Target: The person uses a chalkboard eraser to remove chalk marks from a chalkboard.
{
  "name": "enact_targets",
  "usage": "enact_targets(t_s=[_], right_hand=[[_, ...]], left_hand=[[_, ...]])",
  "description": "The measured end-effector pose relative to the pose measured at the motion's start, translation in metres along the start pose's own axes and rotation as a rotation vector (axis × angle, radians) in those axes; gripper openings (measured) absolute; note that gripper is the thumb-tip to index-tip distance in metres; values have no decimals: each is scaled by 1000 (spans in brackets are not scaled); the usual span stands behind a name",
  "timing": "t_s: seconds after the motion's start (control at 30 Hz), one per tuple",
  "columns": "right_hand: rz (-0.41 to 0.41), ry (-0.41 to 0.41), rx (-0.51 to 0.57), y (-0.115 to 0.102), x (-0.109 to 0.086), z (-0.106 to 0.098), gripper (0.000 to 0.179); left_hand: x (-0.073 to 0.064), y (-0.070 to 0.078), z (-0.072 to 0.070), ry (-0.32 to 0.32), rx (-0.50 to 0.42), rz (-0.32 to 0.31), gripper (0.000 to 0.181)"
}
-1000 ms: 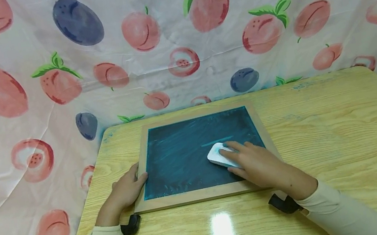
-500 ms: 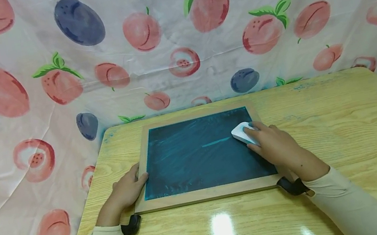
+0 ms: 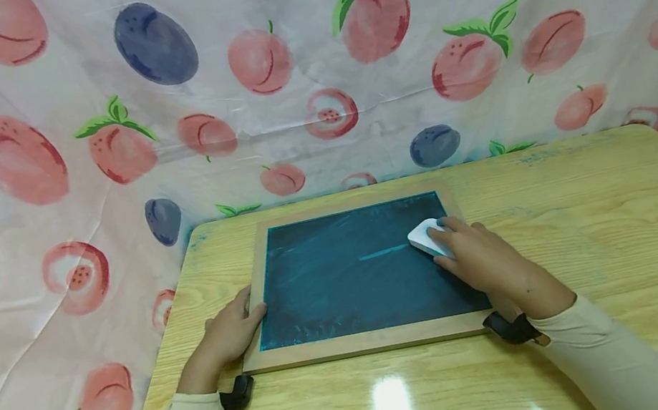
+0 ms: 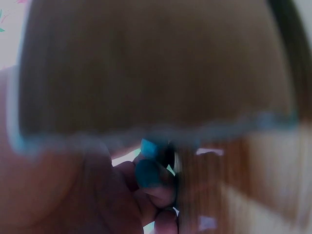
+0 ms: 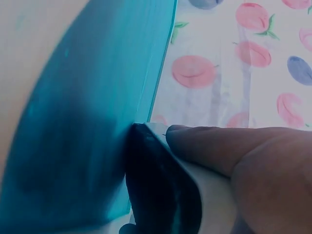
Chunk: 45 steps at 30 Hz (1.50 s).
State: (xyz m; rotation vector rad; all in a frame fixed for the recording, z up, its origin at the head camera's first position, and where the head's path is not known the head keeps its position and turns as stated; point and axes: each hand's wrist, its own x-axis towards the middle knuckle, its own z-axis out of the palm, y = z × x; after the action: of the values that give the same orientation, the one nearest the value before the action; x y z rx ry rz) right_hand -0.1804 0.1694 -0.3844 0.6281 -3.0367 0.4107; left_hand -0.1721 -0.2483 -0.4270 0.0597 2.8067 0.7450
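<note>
A framed chalkboard (image 3: 330,292) lies flat on the table. My left hand (image 3: 231,331) grips the left side of its wooden frame, thumb on top; in the left wrist view, chalk-stained fingers (image 4: 156,185) curl beside the frame's edge. My right hand (image 3: 482,259) holds a white chalkboard eraser (image 3: 427,238) against the upper right part of the board. A light blue chalk streak (image 3: 383,253) runs up to the eraser's left side. In the right wrist view, the eraser's dark felt underside (image 5: 163,190) faces the blue-smeared board, and a finger presses its white back.
The board rests on a wood-grain table (image 3: 604,246) that stretches off to the right. A fruit-print cloth (image 3: 310,92) hangs behind and at the left. Black wrist straps (image 3: 238,393) sit at both cuffs.
My right hand has slid the eraser rightward and slightly away from me, uncovering more of the blue streak. The left hand keeps its grip on the frame. The head view has shifted slightly.
</note>
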Motion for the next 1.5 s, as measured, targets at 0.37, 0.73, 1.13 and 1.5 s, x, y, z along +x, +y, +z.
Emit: enact_targets(t_s=[0.37, 0.73, 1.13, 1.5], right_hand=[[-151, -36, -21, -53, 6, 12, 51], [-132, -111, 2, -76, 9, 20, 56], [14, -61, -30, -20, 17, -1, 53], [83, -45, -33, -8, 18, -3, 51]], left_hand=[[0, 1, -1, 4, 6, -9, 62], [1, 2, 0, 2, 15, -3, 62], [1, 0, -1, -2, 15, -5, 63], [-1, 1, -1, 4, 12, 3, 62]])
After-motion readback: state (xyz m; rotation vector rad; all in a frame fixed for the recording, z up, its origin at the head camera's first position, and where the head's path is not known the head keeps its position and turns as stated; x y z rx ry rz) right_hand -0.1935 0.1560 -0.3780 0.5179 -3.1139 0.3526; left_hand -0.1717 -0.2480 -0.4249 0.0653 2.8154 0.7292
